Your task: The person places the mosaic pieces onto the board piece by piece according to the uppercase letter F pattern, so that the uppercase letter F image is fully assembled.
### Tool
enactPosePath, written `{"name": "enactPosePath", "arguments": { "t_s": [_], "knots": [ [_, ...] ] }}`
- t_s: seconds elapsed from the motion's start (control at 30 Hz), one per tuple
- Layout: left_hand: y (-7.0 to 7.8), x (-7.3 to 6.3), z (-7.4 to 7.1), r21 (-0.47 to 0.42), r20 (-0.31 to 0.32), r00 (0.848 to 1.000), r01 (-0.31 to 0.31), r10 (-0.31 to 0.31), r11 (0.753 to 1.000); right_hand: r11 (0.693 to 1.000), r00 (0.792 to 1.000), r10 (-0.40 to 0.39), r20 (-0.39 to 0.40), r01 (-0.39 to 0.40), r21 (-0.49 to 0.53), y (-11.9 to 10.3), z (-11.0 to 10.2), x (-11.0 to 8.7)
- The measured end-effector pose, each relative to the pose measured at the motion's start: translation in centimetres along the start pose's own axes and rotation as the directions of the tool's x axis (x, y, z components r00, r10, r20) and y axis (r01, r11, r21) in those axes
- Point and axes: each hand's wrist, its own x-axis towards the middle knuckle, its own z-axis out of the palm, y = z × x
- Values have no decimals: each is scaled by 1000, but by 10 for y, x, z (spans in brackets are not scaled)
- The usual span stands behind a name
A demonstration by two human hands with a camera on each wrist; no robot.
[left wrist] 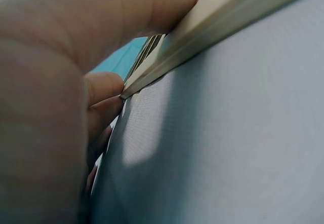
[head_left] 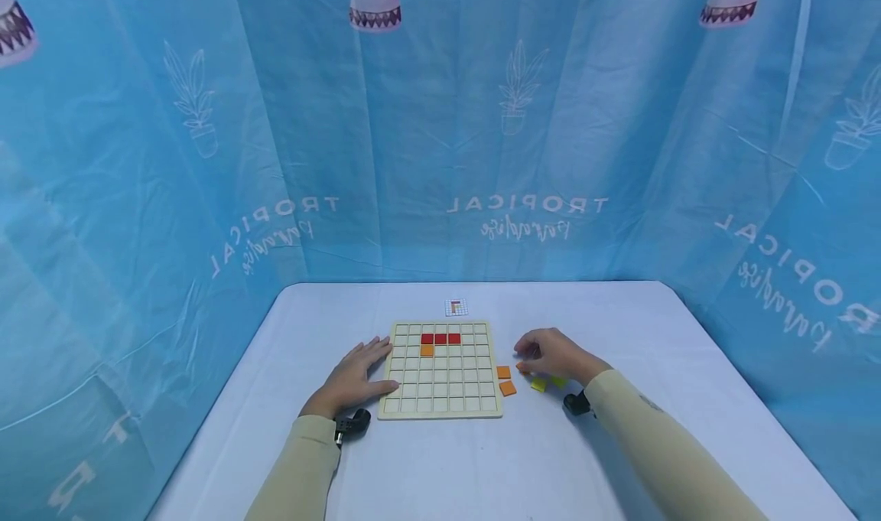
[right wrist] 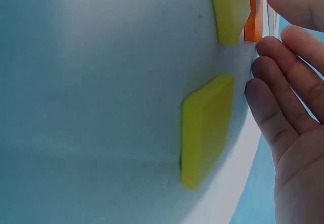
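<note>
A pale square grid board point(head_left: 440, 410) lies on the table. Three red tiles point(head_left: 440, 339) sit side by side in one row of it, and an orange tile point(head_left: 427, 350) sits below the leftmost red one. My left hand point(head_left: 349, 379) rests against the board's left side, its thumb point(left wrist: 172, 6) over the frame and its other fingers at the edge. Right of the board my right hand point(head_left: 557, 355) hovers low over loose tiles, fingers bent and thumb apart from them. An orange tile point(right wrist: 254, 16) is close to its fingertips; no pinch shows.
Two more orange tiles point(head_left: 507, 389) lie beside the board's right edge. Two yellow tiles point(right wrist: 207, 133) lie under and near the right wrist. A small printed pattern card point(head_left: 456, 307) is behind the board. Blue curtains point(head_left: 440, 161) surround the white table point(head_left: 592, 307).
</note>
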Motion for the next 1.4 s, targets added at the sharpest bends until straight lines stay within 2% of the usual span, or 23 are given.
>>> {"name": "enactPosePath", "arguments": {
  "t_s": [0.23, 0.57, 1.17, 1.4],
  "knots": [
    [-4, 2, 3, 7, -2, 1000, 10, -10, 1000, 999, 1000, 21, 3, -20, -28, -3, 1, -6],
    [0, 0, 0, 4, -1, 1000, -9, 9, 1000, 1000, 1000, 3, -18, -3, -22, 2, 8, -9],
    [1, -1, 0, 2, -1, 1000, -1, 1, 1000, 997, 1000, -6, -15, 4, -75, 0, 12, -7],
    [0, -1, 0, -19, -5, 1000, -4, 4, 1000, 995, 999, -31, -38, 27, -100, 0, 11, -3]
  ]
}}
